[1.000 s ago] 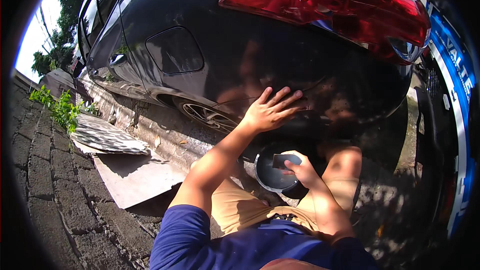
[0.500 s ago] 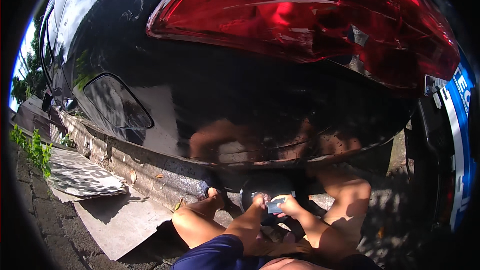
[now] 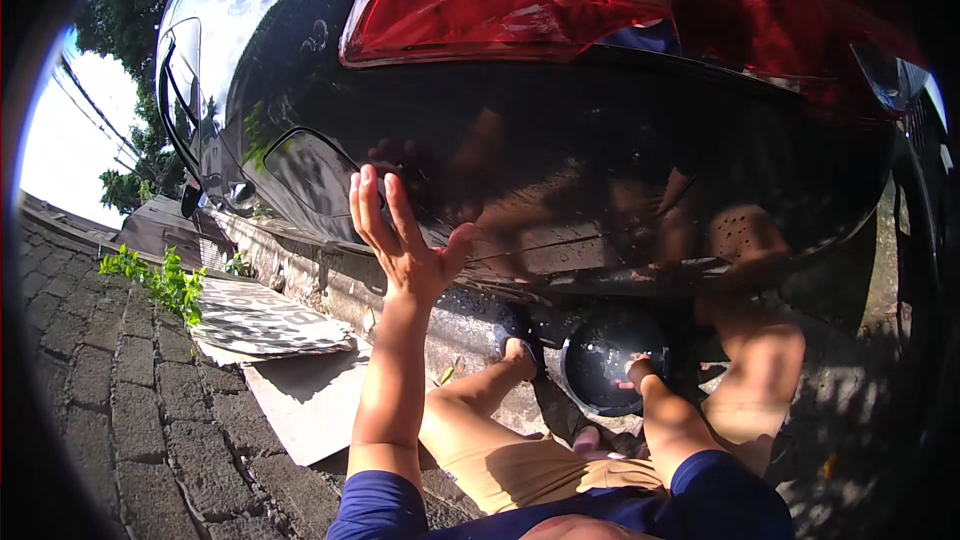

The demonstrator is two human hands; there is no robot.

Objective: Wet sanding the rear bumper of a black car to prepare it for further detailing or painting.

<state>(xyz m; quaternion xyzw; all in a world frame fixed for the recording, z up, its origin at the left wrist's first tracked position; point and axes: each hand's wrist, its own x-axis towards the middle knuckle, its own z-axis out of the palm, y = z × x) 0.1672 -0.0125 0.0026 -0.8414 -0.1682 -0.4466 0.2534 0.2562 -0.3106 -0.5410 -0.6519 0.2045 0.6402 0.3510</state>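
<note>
- Car (image 3: 560, 170), one: black glossy body fills the upper view, seen from low beside its rear corner; it reflects the person.
- Tail light (image 3: 600, 0), one: red, wrapped around the top of the rear corner.
- Paved ground (image 3: 110, 410), one: grey brick, lower left, with one flat board (image 3: 300, 390) lying on it near the kerb.
- Bucket (image 3: 610, 365), one: dark, round, standing on the ground under the car's bumper, between the person's knees.
- Left hand (image 3: 400, 240), one: arm raised upright, palm flat against the car body, fingers spread, grip open and holding nothing.
- Right hand (image 3: 635, 372), one: arm reaches down into the bucket; fingers are hidden in it, so the grip cannot be told.
</note>
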